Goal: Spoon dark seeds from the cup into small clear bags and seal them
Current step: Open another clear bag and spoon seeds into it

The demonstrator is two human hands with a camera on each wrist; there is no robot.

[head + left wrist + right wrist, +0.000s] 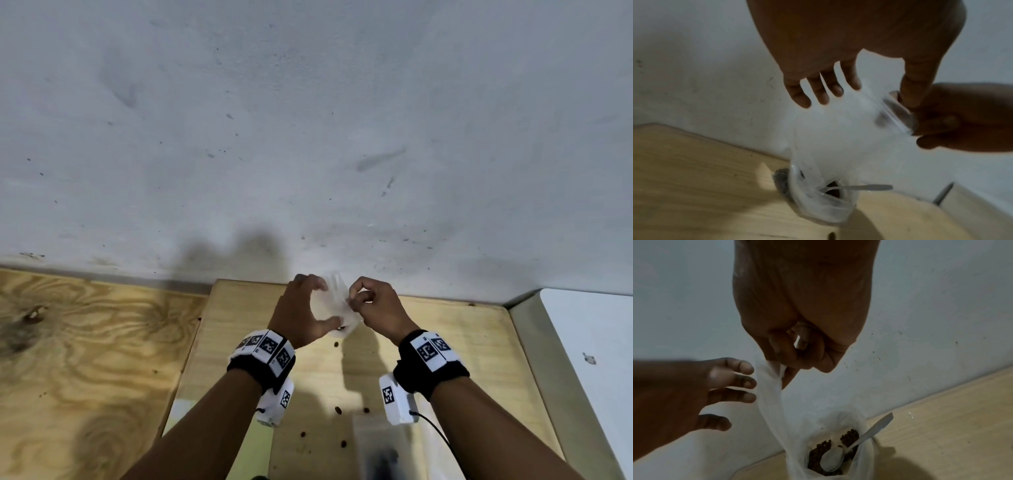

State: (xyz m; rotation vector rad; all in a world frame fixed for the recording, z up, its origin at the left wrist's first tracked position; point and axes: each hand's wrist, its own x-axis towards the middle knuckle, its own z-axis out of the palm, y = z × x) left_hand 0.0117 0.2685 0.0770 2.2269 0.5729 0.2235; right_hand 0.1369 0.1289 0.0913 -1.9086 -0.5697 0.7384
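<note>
clear bag (pixel 337 301) pinched between both hands' grip

Clear, thin plastic bag (pixel 840 129), glossy; white plastic spoon (pixel 840 456), smooth; pale plywood worktop (pixel 428 342), matt, grained; scuffed matt wall (pixel 308 120).

Both forearms are bare. Each wrist wears a black band (pixel 262 368) with white marker tiles. A black cable (pixel 433 426) leaves the right unit.

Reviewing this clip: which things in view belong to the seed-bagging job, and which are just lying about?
Job:
- small clear bag, held by left hand and right hand
- cup of dark seeds
- spoon in the cup

Lying about:
- loose seeds on the wooden board
</note>
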